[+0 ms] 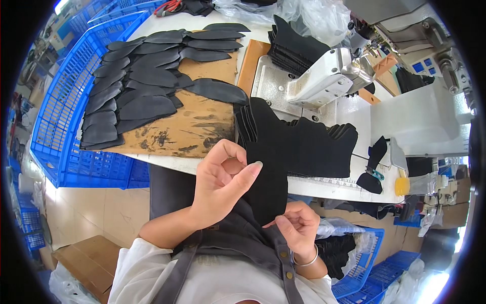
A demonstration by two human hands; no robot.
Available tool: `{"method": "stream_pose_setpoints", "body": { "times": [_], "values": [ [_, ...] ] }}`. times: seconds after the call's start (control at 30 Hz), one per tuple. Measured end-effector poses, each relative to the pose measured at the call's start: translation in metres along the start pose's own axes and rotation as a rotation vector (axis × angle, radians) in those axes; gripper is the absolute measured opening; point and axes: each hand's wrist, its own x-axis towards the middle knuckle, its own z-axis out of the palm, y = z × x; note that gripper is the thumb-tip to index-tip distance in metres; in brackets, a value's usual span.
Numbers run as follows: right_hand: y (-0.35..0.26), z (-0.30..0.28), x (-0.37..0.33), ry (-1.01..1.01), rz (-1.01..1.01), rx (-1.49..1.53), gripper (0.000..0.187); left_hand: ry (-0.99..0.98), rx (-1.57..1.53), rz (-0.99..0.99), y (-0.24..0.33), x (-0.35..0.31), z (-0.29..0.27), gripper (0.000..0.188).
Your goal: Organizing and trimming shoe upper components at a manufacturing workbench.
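Note:
A black cut fabric piece (pixel 268 195) hangs over the table's front edge, in front of my body. My left hand (pixel 221 185) is closed at its left edge, thumb on top and fingers curled. Near its lower right corner, my right hand (pixel 299 226) pinches the edge between thumb and fingertips. The piece's upper part overlaps a stack of black cut pieces (pixel 321 147) on the table, so where it ends is hard to make out. Left of the stack, overlapping dark curved pieces (pixel 152 78) lie on a stained brown board (pixel 195 119).
A white sewing-type machine (pixel 321 81) stands behind the stack, with more black pieces (pixel 298 45) beside it. Small scissors with a teal part (pixel 375 174) lie at the right. Blue crates (pixel 63 121) stand at the left; another blue crate (pixel 372 253) is below right. A cardboard box (pixel 91 263) sits lower left.

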Motion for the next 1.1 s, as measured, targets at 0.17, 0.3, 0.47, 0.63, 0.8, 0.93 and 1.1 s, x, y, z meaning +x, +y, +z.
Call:
{"method": "stream_pose_setpoints", "body": {
  "times": [0.17,0.3,0.47,0.63,0.8,0.93,1.1],
  "values": [
    [-0.009,-0.005,0.002,0.128,-0.056,-0.158,0.017,-0.015,0.004,-0.009,-0.005,0.002,-0.002,0.021],
    [-0.034,-0.029,0.021,0.219,-0.195,-0.538,0.021,-0.12,0.24,-0.008,0.007,0.017,0.003,0.033],
    [-0.079,-0.06,0.059,0.169,0.01,-0.683,0.024,-0.563,0.778,-0.231,0.03,0.06,0.006,0.017],
    [-0.089,-0.078,0.08,0.066,0.134,-0.771,0.027,-0.723,1.108,-0.226,0.03,0.094,0.028,0.049],
    [-0.088,-0.081,0.078,0.029,0.17,-0.815,0.03,-0.783,1.166,-0.098,0.017,0.101,0.025,0.048],
    [-0.088,-0.085,0.079,0.003,0.14,-0.844,0.03,-0.764,1.102,-0.165,0.017,0.104,0.026,0.046],
    [-0.086,-0.089,0.08,0.022,0.197,-0.781,0.03,-0.797,1.174,-0.295,0.025,0.108,0.036,0.045]
  ]
}}
